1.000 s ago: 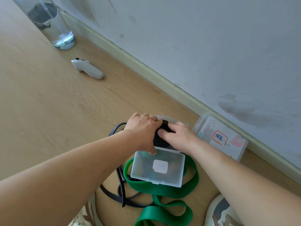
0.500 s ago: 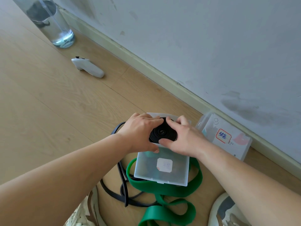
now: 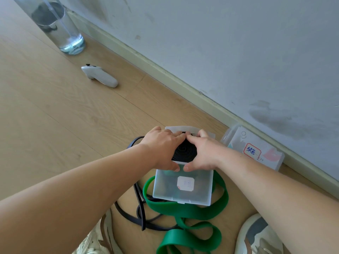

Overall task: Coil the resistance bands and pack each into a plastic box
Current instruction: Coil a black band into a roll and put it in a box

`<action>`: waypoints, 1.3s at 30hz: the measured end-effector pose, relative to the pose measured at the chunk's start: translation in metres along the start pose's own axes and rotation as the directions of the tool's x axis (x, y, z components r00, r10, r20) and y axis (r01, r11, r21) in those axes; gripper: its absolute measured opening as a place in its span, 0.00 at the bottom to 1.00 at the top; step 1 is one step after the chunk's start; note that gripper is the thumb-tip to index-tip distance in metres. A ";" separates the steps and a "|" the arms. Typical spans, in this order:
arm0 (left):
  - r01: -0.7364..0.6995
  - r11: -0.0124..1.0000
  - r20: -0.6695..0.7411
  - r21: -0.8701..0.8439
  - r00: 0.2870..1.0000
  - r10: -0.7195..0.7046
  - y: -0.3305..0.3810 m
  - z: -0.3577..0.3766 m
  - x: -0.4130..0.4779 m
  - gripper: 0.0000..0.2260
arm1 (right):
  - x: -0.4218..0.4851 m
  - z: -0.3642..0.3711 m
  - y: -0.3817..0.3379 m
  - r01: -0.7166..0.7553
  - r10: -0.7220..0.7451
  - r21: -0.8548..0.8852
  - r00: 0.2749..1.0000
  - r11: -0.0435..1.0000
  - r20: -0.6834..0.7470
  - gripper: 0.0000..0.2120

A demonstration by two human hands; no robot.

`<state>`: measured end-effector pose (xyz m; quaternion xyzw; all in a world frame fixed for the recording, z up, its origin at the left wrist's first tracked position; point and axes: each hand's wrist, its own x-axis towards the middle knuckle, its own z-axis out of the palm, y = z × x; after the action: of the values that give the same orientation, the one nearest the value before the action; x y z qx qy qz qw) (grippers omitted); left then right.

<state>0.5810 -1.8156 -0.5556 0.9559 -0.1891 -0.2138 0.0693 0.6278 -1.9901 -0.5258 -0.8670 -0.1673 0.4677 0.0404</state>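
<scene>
Shoes: right shoe and left shoe at the bottom edge, nearest the person, well short of the fingers.
Green band: loose on the floor, looping under the lid on the near side of the thumbs.
Dark band: loose, left of the green one, running up toward the left wrist; whether it joins the coil cannot be told.
Lid: clear, hinged open toward the person, lying flat just near of the thumbs, a white sticker on it.
Left hand: fingers together and curved round the coil's left and far side, thumb at its near edge.
Right hand: fingers together and curved round the right side, thumb beside the left thumb, almost touching it.
Fingertips: the two sets meet over the coil's far edge.
Coil: black band wound in a tight spiral, cupped between both hands, sitting in the box.
Box: clear; only its far rim shows beyond the fingertips.
Second box: right of the right-hand fingers, against the skirting, with a red-edged label.
Controller: white, on the floor well beyond and left of the fingers.
Bottle: clear, farthest, at the top left by the wall.
</scene>
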 end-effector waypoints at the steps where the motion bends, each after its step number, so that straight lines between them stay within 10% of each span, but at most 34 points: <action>1: 0.001 1.000 0.023 0.010 1.000 -0.001 0.001 0.000 0.002 0.48 | 0.001 -0.001 -0.002 -0.013 0.014 -0.021 1.000 1.000 0.014 0.56; 11: 0.010 1.000 0.142 0.008 0.990 -0.011 0.003 -0.008 0.001 0.49 | 0.000 0.004 -0.005 -0.032 0.030 -0.059 0.999 0.998 -0.033 0.58; 18: -0.011 0.953 -0.008 -0.304 1.000 0.009 -0.010 -0.017 -0.023 0.38 | -0.015 0.016 0.007 0.035 0.013 0.198 0.972 0.980 -0.234 0.50; 23: 0.074 0.914 -0.270 -0.399 0.943 -0.194 -0.011 -0.043 -0.006 0.17 | -0.014 0.007 0.002 0.075 0.025 0.265 0.935 0.961 -0.354 0.39; 26: 0.188 0.937 -0.135 -0.293 0.963 -0.235 -0.011 -0.046 0.013 0.19 | -0.019 0.002 0.000 0.070 0.024 0.208 0.909 0.976 -0.415 0.44; 32: 0.348 0.913 -0.065 -0.214 0.927 -0.369 -0.022 -0.044 0.029 0.11 | -0.026 0.008 0.011 0.013 -0.001 0.020 0.862 1.000 -0.507 0.23; 39: 0.547 0.710 -0.040 -0.443 0.779 -0.626 -0.038 -0.037 0.006 0.07 | -0.020 -0.001 -0.008 0.085 -0.123 -0.093 0.806 0.992 -0.579 0.17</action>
<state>0.6146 -1.7813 -0.5323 0.9452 0.1819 -0.1685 0.2125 0.6169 -1.9894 -0.5079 -0.9589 -0.2087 0.1709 0.0880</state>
